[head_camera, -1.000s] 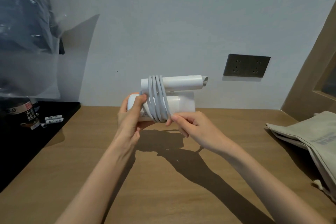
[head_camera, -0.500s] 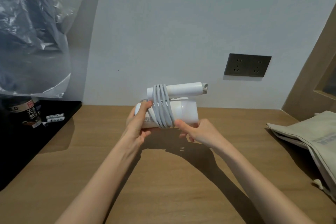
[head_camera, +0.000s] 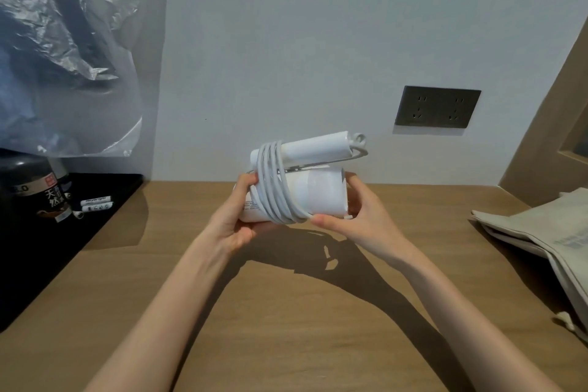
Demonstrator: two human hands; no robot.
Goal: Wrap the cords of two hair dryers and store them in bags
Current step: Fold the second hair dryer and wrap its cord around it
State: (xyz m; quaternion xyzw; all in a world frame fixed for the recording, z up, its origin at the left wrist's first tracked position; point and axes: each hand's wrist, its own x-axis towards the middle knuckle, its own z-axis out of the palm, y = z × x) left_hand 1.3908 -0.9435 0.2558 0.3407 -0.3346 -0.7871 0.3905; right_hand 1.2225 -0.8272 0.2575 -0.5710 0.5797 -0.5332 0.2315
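A white dryer (head_camera: 313, 192), handle folded along its barrel, is held above the middle of the wooden table (head_camera: 286, 328). Its cord (head_camera: 273, 188) loops round both. The left hand (head_camera: 234, 221) grips the barrel's left end; the right hand (head_camera: 359, 216) cups the right end, thumb pinning the cord. A cloth bag (head_camera: 547, 232) lies far right.
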